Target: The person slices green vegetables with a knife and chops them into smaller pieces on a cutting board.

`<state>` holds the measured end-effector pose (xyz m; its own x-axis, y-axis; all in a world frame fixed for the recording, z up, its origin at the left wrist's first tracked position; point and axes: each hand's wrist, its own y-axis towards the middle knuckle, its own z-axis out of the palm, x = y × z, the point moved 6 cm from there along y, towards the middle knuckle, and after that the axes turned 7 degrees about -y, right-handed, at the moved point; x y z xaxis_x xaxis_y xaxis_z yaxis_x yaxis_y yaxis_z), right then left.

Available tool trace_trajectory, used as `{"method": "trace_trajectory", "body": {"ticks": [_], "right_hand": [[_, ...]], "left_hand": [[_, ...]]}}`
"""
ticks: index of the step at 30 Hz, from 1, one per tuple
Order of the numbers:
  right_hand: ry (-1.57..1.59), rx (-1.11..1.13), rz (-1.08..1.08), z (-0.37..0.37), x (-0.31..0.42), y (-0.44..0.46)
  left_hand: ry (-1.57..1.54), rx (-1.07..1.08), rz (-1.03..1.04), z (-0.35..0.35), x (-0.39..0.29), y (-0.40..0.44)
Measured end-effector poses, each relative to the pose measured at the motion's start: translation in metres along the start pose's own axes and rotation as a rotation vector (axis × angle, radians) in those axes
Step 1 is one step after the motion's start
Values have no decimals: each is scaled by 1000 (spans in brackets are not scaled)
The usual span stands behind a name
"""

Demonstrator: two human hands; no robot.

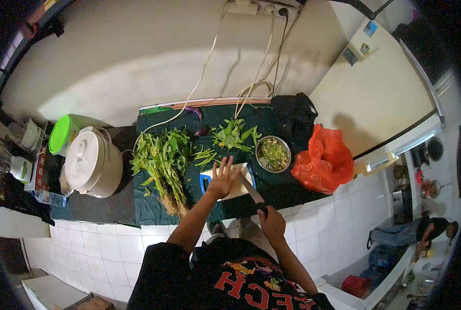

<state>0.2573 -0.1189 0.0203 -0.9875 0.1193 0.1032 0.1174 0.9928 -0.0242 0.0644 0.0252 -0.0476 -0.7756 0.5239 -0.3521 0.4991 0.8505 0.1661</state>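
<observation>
My left hand [220,179] is open, its fingers spread over the left part of a white cutting board [234,192] with blue edging. In my right hand [273,223] is the dark handle of a kitchen knife [252,191]. The blade slants up and left across the board's right side, its tip close to my left fingers. Whether anything lies under my left palm is hidden. Cut green stems [205,155] lie just beyond the board, with loose leafy greens [234,134] behind them. A metal bowl [290,156] of chopped greens stands right of the board.
A large bunch of rooted leafy greens [163,155] lies left. Purple eggplants [201,132] rest near the wall. At right are a red plastic bag [323,160] and a black bag [295,113]. A white rice cooker [93,160] stands far left. Another person [414,232] is at far right.
</observation>
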Motion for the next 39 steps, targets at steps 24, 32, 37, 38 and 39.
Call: {"method": "trace_trajectory", "body": {"ticks": [24,32,37,38,39], "right_hand": [[1669,869,658,17,1,-7],[1758,899,694,5,10,-2],[1848,945,728,3,19,-3],[1852,955,707,4,21,-3],[1850,965,712,6,24,-5]], "left_hand": [[24,-68,-24,-15,-20,-13],[-1343,-47,-564,40,-32,-39],[-2075,-9,-874,45,-60,-51],[-2074,-12,-884,44,-59,-50],[-2033,15,-879,45,-56,-48]]}}
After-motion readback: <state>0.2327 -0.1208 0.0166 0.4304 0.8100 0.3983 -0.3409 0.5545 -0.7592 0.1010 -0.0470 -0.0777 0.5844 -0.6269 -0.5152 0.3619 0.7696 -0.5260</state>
